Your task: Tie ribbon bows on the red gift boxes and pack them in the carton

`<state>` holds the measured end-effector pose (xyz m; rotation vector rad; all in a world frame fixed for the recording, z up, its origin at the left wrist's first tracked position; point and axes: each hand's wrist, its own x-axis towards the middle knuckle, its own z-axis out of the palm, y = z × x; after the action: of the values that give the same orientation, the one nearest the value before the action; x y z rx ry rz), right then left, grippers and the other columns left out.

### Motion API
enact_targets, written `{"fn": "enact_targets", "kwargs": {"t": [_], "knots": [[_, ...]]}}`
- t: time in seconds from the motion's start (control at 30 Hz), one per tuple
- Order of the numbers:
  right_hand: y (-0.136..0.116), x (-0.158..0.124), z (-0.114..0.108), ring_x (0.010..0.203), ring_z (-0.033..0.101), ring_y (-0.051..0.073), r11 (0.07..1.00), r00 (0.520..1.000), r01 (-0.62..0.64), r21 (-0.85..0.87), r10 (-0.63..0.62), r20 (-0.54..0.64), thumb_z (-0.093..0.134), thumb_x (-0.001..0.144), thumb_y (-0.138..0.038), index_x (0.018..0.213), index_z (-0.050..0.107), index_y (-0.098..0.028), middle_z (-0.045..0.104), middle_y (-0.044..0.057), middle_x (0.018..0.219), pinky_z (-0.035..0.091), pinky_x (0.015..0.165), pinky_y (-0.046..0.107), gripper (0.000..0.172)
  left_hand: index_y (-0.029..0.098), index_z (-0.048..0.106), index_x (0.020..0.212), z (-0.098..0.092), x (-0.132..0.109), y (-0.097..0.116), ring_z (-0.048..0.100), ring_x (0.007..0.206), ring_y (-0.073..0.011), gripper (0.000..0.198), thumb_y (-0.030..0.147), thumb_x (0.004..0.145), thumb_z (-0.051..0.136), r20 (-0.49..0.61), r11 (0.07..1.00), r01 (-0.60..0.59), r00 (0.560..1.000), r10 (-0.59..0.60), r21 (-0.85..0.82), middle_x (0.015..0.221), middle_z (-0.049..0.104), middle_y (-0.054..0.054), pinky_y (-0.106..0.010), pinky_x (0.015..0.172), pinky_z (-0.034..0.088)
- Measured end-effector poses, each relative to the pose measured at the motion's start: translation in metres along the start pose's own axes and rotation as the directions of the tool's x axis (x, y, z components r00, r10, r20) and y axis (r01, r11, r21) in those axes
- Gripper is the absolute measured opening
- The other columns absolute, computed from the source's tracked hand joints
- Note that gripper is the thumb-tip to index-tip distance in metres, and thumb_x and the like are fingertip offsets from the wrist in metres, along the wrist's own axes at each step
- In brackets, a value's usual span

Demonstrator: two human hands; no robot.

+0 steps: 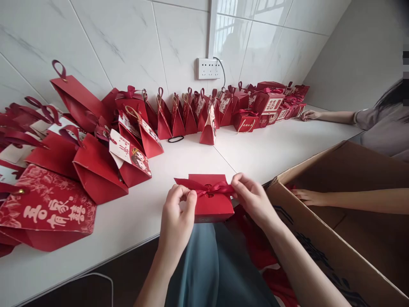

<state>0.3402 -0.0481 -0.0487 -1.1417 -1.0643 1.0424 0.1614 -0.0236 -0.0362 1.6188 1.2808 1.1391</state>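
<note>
A small red gift box (213, 208) sits in front of me at the counter's front edge, a dark red ribbon (220, 187) tied in a bow across its top. My left hand (179, 204) pinches the ribbon's left side, thumb against forefinger, beside the box. On the other side, my right hand (251, 198) pinches the right part of the bow between thumb and fingertips. Both hands are closed on the ribbon, and the knot lies between them over a round cut-out in the lid.
Many red gift boxes (100, 170) with ribbon loops line the white counter (252, 149) along the tiled wall. A large open cardboard box (319, 230) stands at right. Another person's hand (308, 197) reaches into it; their other hand (309, 115) rests near the far boxes.
</note>
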Motion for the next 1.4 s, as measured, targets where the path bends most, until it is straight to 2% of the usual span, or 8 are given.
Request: {"fn": "enact_targets", "kwargs": {"t": [0.07, 0.17, 0.37, 0.7, 0.87, 1.0, 1.13, 1.4], "knots": [[-0.013, -0.004, 0.001, 0.064, 0.045, 0.013, 0.931, 0.969, 0.198, -0.307, -0.233, -0.083, 0.060, 0.084, -0.040, 0.080, 0.054, -0.021, 0.048, -0.002, 0.069, 0.038, 0.061, 0.027, 0.020, 0.021, 0.042, 0.063, 0.001, -0.001, 0.001, 0.049, 0.068, -0.0142, 0.025, 0.036, 0.083, 0.047, -0.002, 1.000, -0.008, 1.000, 0.008, 0.020, 0.067, 0.047, 0.001, -0.024, 0.063, 0.040], [-0.031, -0.006, 0.010, 0.090, 0.053, 0.019, 0.632, 0.884, 0.430, -0.645, -0.441, 0.157, 0.059, 0.085, -0.026, 0.087, 0.063, -0.022, 0.054, 0.006, 0.095, 0.042, 0.080, 0.034, 0.006, 0.021, 0.039, 0.062, 0.002, -0.003, 0.002, 0.048, 0.068, -0.0142, 0.027, 0.036, 0.083, 0.047, -0.001, 1.000, -0.008, 1.000, 0.008, 0.028, 0.066, 0.047, 0.001, -0.024, 0.061, 0.039], [-0.044, 0.005, 0.027, 0.104, 0.055, 0.021, 0.397, 0.845, 0.535, -0.746, -0.251, 0.473, 0.055, 0.088, -0.018, 0.090, 0.065, -0.022, 0.057, 0.008, 0.109, 0.039, 0.094, 0.042, 0.012, 0.021, 0.040, 0.063, 0.008, -0.006, -0.002, 0.046, 0.065, -0.0133, 0.026, 0.032, 0.085, 0.046, -0.064, 0.997, -0.050, 0.997, 0.053, 0.053, 0.067, 0.045, 0.001, -0.025, 0.059, 0.039], [-0.052, 0.007, 0.021, 0.100, 0.057, 0.020, 0.455, 0.875, 0.485, -0.747, -0.243, 0.420, 0.057, 0.088, -0.027, 0.095, 0.060, -0.019, 0.057, 0.009, 0.109, 0.044, 0.090, 0.038, 0.011, 0.021, 0.039, 0.063, 0.020, -0.012, -0.006, 0.044, 0.064, -0.0125, 0.022, 0.018, 0.084, 0.045, -0.189, 0.969, -0.210, 0.954, 0.232, 0.128, 0.066, 0.043, 0.002, -0.024, 0.060, 0.040], [-0.058, 0.034, 0.031, 0.098, 0.057, 0.024, 0.345, 0.878, 0.476, -0.809, -0.138, 0.458, 0.063, 0.083, -0.033, 0.079, 0.063, -0.017, 0.057, 0.010, 0.107, 0.044, 0.088, 0.042, 0.017, 0.021, 0.037, 0.062, 0.018, -0.012, -0.005, 0.043, 0.062, -0.0121, 0.023, 0.018, 0.083, 0.047, -0.196, 0.954, -0.235, 0.943, 0.270, 0.185, 0.064, 0.041, 0.002, -0.023, 0.058, 0.039], [-0.054, 0.047, 0.038, 0.076, 0.059, 0.015, 0.506, 0.858, 0.457, -0.731, -0.035, 0.513, 0.061, 0.081, -0.024, 0.068, 0.061, -0.017, 0.060, 0.006, 0.099, 0.045, 0.072, 0.030, 0.015, 0.021, 0.036, 0.063, 0.017, -0.011, -0.005, 0.042, 0.061, -0.0123, 0.024, 0.018, 0.084, 0.046, -0.181, 0.949, -0.228, 0.946, 0.269, 0.216, 0.064, 0.040, 0.002, -0.023, 0.056, 0.038], [-0.048, 0.053, 0.033, 0.072, 0.058, 0.014, 0.623, 0.937, 0.305, -0.721, -0.061, 0.345, 0.058, 0.081, -0.024, 0.069, 0.061, -0.018, 0.063, 0.003, 0.087, 0.042, 0.069, 0.027, 0.014, 0.021, 0.035, 0.065, 0.015, -0.010, -0.007, 0.041, 0.063, -0.0118, 0.023, 0.016, 0.083, 0.050, -0.178, 0.934, -0.241, 0.939, 0.293, 0.265, 0.067, 0.038, 0.003, -0.024, 0.058, 0.038], [-0.024, 0.045, -0.021, 0.077, 0.059, 0.018, 0.838, 0.988, -0.061, -0.541, 0.127, 0.085, 0.045, 0.084, -0.065, 0.079, 0.064, -0.018, 0.066, 0.006, 0.081, 0.044, 0.069, 0.029, 0.051, 0.020, 0.058, 0.090, 0.008, -0.001, -0.003, 0.053, 0.093, -0.0162, 0.019, 0.005, 0.083, 0.048, -0.029, 0.821, -0.439, 0.876, 0.481, 0.365, 0.094, 0.052, -0.004, -0.030, 0.083, 0.046]]}}
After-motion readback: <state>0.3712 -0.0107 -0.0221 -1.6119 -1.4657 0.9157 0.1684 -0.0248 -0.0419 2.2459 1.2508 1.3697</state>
